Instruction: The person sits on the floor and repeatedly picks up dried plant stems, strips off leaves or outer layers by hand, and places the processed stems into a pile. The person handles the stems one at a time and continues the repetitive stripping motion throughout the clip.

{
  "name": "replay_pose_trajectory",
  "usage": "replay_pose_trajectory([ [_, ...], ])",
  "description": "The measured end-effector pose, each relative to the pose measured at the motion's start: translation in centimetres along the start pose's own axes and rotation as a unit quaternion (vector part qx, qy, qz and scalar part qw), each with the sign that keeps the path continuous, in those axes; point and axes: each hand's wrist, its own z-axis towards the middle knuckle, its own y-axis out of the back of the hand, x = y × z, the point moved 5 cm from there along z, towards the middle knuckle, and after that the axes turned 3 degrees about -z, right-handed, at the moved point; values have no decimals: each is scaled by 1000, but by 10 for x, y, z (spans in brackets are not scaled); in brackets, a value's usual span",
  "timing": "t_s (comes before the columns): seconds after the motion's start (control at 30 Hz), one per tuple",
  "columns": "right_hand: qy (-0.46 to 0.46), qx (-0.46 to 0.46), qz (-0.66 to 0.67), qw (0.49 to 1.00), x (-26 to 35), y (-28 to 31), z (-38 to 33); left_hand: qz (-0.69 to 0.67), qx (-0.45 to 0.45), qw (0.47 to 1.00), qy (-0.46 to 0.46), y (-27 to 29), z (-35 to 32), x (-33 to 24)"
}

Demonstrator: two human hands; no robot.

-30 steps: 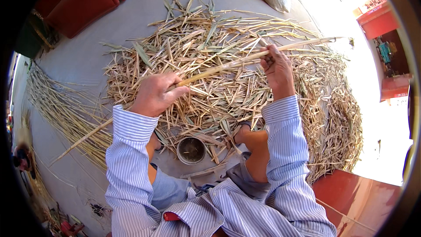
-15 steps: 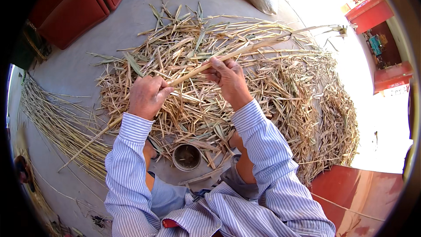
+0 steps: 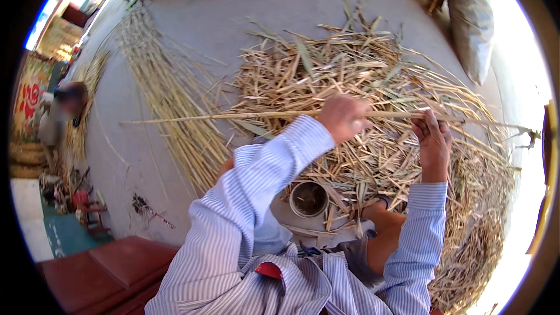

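A person in a blue-striped shirt, seated on a grey concrete floor (image 3: pixel 175 157), holds a long dry reed stalk (image 3: pixel 233 116) level across the body, its long axis running nearly straight from side to side. The bare end points toward the person's left, reaching out over open floor near a bundle of sorted stalks (image 3: pixel 169 99); the other end, with a wispy tip, points right and passes beyond the heap of husks and leaf trimmings (image 3: pixel 373 81). The left hand (image 3: pixel 345 118) is closed in a fist around the stalk near its middle, while the right hand (image 3: pixel 433 137) grips it further toward the tip, fingers curled over it. Both hands hover above the heap. A small round tin cup (image 3: pixel 308 199) stands on the floor near the person's bent knee, at the heap's near edge. A pale sack (image 3: pixel 471 23) lies at the far right.
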Motion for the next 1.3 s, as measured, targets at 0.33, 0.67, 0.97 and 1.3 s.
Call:
replay_pose_trajectory([
  [0.33,13,36,-27,999,5,-24,-13,-114,-137,984,21,-9,12,-16],
  [0.67,38,-71,-44,996,15,49,-1,-421,-362,811,184,114,-2,64],
  [0.97,7,-73,-32,997,19,54,-4,132,-221,965,-55,75,26,19],
  [1.3,39,-54,4,998,37,66,-2,-237,170,942,164,-10,18,51],
])
